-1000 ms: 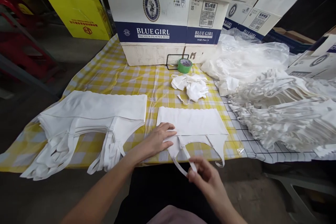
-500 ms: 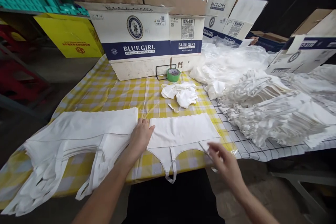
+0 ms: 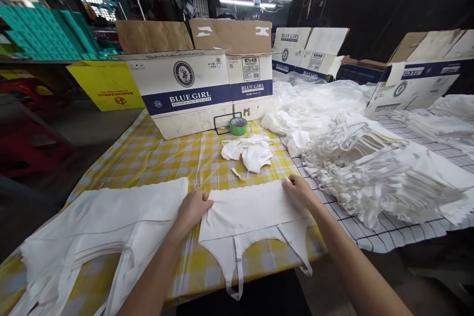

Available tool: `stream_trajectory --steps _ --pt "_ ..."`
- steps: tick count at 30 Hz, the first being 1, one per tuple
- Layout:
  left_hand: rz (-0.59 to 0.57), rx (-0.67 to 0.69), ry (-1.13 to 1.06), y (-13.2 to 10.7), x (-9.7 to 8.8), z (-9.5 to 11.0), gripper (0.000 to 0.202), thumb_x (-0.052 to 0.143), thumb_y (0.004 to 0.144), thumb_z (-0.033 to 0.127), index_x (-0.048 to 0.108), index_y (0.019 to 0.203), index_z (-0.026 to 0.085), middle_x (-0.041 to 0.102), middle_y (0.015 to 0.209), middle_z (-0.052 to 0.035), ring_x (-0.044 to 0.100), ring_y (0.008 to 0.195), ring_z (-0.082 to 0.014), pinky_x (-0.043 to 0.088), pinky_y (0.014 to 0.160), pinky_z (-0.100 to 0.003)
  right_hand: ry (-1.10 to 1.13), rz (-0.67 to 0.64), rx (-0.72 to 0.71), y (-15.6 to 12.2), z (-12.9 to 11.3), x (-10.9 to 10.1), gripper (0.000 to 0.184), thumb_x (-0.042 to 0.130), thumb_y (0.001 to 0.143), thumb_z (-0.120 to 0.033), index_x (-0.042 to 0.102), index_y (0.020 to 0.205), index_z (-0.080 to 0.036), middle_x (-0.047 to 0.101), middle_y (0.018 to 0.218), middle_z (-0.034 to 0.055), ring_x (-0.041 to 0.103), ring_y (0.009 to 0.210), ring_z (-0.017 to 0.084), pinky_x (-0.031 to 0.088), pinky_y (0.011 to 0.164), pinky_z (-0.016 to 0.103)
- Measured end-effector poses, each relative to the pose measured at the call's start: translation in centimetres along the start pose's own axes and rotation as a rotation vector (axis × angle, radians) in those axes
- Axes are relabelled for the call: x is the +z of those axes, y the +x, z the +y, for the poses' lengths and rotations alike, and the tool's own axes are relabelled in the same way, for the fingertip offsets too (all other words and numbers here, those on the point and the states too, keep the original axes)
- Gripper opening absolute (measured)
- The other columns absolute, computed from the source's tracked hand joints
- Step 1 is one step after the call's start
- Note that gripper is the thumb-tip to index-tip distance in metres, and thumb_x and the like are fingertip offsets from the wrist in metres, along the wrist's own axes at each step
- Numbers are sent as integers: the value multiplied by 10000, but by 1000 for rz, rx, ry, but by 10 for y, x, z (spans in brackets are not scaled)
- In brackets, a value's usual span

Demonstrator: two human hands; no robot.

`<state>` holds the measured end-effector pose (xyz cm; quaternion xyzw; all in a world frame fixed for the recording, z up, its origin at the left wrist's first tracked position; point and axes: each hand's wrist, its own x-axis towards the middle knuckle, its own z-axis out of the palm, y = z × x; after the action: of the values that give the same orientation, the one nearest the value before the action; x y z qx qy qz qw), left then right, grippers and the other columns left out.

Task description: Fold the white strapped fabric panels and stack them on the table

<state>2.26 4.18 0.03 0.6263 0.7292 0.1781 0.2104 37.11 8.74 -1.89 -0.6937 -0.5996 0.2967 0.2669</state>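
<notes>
A white strapped camisole top (image 3: 248, 215) lies flat in front of me, its scalloped edge away from me and its straps hanging toward the table's front edge. My left hand (image 3: 193, 209) is closed on its far left corner, thumb against the fabric. At the far right corner, my right hand (image 3: 299, 191) pinches the scalloped edge. Left of it lies a neat stack of similar white tops (image 3: 107, 212), partly hidden by my left forearm. Beyond the top is a small crumpled white garment (image 3: 252, 153) with a thin strap.
A roll of green tape (image 3: 238, 126) sits by a black wire stand before a Blue Girl carton (image 3: 192, 94). To the right are a large pile of white garments (image 3: 392, 173) and clear plastic bags (image 3: 318, 103). A yellow box (image 3: 107, 86) stands back left.
My right hand has gone from the strap at the near right up to the far right corner and gripped it. My left hand has closed on the left corner. The view has tilted up.
</notes>
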Motion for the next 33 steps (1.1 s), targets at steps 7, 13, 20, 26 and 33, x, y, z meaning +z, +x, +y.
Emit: stream_trajectory --steps 7,13,20,26,33 --pt "-84 -50 -570 2 7 -2 253 646 612 287 499 788 179 537 615 52 524 571 -124 374 528 -216 309 -132 30 -8 9 -22 325 590 705 -381 505 957 -194 500 722 -36 498 622 109 374 544 210" --pt "-294 -204 -849 2 -4 16 465 733 562 362 568 933 136 653 730 -36 621 664 -177 485 598 -271 394 -374 168 0 6 -36 411 730 601 -412 566 892 -172 551 653 -14 513 533 108 377 461 209" --pt "-184 -207 -464 16 3 7 325 659 594 439 494 558 162 439 437 55 446 397 -105 384 374 -222 379 -499 241 6 12 -46 430 635 659 -586 450 635 -198 357 425 -80 263 357 46 177 349 190" --pt "-173 -189 -491 19 5 7 332 660 580 358 375 553 190 363 451 82 375 387 -72 327 336 -186 368 -446 200 7 13 -41 430 734 573 -416 362 578 -200 308 429 -106 209 368 25 90 368 188" --pt "-243 -189 -640 8 -3 11 402 685 568 437 371 566 186 373 465 84 384 396 -70 357 371 -196 455 -426 119 -3 10 -41 353 682 606 -381 375 643 -211 337 427 -109 256 356 39 126 351 179"
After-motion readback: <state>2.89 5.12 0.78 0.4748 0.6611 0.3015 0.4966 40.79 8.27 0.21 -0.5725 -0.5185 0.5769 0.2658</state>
